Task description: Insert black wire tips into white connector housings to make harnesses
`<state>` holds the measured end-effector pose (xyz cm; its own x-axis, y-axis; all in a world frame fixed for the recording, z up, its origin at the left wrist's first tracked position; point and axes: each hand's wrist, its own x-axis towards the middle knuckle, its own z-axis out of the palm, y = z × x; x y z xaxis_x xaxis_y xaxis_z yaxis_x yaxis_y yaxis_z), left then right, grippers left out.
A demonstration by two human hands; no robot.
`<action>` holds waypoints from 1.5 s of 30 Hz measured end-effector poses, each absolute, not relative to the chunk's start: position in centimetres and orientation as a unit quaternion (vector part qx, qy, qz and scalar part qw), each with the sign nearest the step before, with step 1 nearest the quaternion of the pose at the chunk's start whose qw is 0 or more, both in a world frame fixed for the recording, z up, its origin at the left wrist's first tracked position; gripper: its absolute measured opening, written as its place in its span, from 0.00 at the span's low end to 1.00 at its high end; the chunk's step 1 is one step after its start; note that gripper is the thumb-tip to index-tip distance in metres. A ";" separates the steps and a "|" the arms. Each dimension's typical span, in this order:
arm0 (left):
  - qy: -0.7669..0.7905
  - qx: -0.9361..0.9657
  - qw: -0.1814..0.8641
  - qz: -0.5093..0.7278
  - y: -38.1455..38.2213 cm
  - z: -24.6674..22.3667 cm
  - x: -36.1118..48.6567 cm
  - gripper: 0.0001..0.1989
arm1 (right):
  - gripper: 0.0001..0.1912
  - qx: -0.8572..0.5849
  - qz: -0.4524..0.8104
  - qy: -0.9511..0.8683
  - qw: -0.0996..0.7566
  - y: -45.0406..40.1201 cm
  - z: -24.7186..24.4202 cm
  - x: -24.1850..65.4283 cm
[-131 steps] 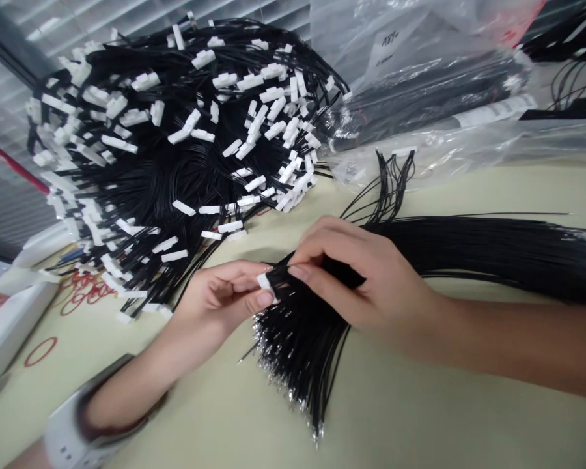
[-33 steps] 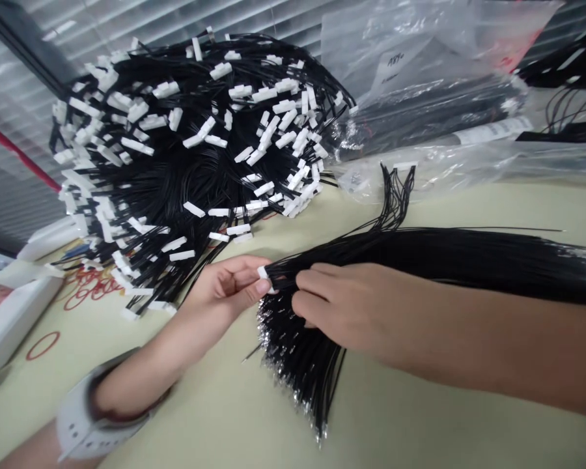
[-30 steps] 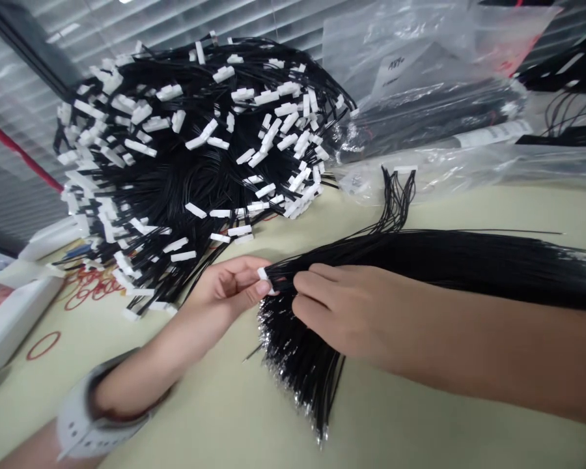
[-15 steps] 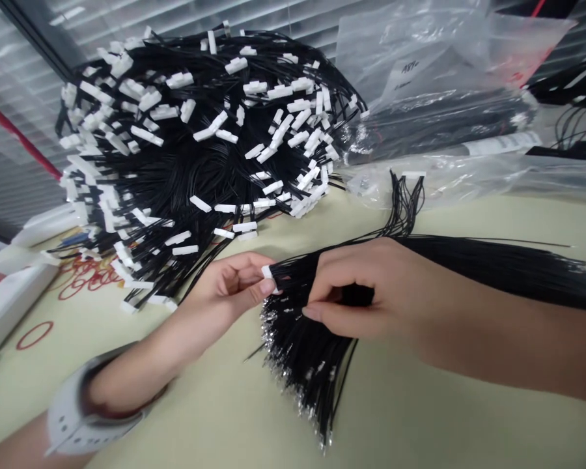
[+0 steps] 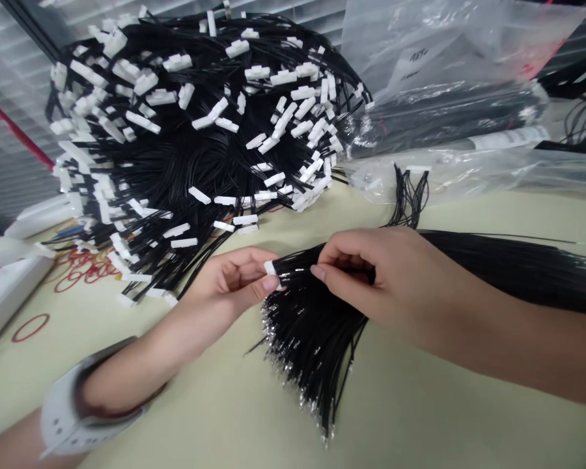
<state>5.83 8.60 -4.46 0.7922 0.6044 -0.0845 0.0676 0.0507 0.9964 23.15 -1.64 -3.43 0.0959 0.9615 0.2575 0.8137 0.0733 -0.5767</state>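
Connector in the left hand, wire tip near it!

Head view: the left hand (image 5: 232, 280) pinches the white connector (image 5: 270, 267) at its fingertips, and here's the right hand (image 5: 390, 280), thumb and finger closed on a black wire (image 5: 301, 270), silvery tip near the connector. The left thumb hides part of that small, blocky connector, black wires running out of it. The table's (image 5: 200, 404) near edge is out of frame; its far edge is hidden behind the cable pile (image 5: 190, 153).
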 end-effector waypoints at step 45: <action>0.301 0.715 0.609 0.166 8.0 -3.6 6.1 0.07 | 0.06 -0.593 0.092 -0.681 0.419 -1.6 -6.0 22.6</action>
